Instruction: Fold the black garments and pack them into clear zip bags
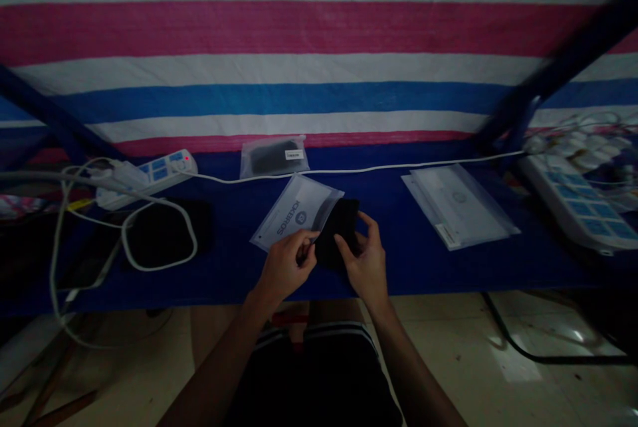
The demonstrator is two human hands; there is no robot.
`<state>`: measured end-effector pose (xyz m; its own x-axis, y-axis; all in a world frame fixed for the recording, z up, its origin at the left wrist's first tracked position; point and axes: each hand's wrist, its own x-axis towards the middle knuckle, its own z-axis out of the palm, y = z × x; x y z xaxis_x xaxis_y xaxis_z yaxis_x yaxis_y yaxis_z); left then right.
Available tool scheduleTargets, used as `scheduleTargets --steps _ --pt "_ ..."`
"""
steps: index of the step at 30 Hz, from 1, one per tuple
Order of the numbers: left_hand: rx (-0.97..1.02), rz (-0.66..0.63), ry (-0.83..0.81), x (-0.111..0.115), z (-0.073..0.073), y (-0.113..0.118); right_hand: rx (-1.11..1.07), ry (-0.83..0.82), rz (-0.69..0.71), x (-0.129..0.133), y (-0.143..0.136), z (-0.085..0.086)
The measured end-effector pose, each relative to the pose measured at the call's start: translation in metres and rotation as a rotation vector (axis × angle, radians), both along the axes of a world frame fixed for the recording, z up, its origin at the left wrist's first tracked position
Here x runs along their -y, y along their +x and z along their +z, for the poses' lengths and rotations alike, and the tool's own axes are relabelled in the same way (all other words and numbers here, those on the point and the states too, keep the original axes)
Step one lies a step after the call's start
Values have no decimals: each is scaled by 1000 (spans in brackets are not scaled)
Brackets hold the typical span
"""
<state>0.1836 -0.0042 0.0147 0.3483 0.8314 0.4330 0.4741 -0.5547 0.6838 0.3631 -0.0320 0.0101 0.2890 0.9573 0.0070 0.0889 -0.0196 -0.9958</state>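
Observation:
My left hand [290, 259] pinches the open edge of a frosted plastic bag [294, 213] printed with dark lettering and a round logo. Folded black cloth [335, 241] lies at the mouth of this bag, partly hidden by my fingers. My right hand [366, 256] grips the cloth from its right side, thumb on top. Whether part of the cloth is inside the bag, I cannot tell. Behind, a filled clear bag [274, 157] holds something black and bears a white label. Frosted bags [461, 204] lie overlapping on the right.
A white cable [349, 170] crosses the blue table surface [399, 267]. At left are a power strip [159, 173] with a red light, a phone [94, 264] and looped cables over a black item. Another power strip [581, 204] sits right. Striped sheeting [299, 28] hangs behind.

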Motion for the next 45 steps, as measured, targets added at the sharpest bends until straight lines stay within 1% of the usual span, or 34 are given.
scheduleTargets --steps 5,7,11,14,17,20,22,25,26,27,29,30,31,32,36,41,45 --pt "4 38 6 -1 0 0 6 33 59 1 2 -2" --pt "-4 45 2 -2 0 1 39 49 38 3 1 -2" --pt "-11 48 -9 -3 -1 0 243 139 -77 4 -2 -3" --pt "-19 63 -24 -4 -2 -1 382 203 -124 4 0 -6" --pt "-31 67 -48 -4 -2 0 477 224 -116 2 4 -11" --pt "-51 62 -55 -4 -1 1 519 228 -85 0 9 -13" --pt "-70 63 -53 -4 0 2 565 250 -94 1 11 -9" --pt "-100 65 -44 -4 0 2 706 343 -133 8 14 6" --pt "-107 63 -37 -4 0 2 745 398 -103 12 16 11" --pt "-113 60 -31 -4 0 1 773 463 -24 16 17 16" --pt "-126 57 -21 -4 0 1 807 557 192 22 20 19" --pt "-132 60 -16 -4 -1 1 819 570 286 25 22 18" --pt "-139 62 -11 -4 -1 1 831 558 350 28 23 15" --pt "-145 65 -5 -4 -2 1 843 528 382 30 24 11" --pt "-151 57 20 -4 -3 2 899 420 395 37 26 -3" --pt "-116 44 12 -4 -1 2 906 413 436 40 27 -4" --pt "-100 35 18 -4 -3 1 826 391 351 39 26 -7"
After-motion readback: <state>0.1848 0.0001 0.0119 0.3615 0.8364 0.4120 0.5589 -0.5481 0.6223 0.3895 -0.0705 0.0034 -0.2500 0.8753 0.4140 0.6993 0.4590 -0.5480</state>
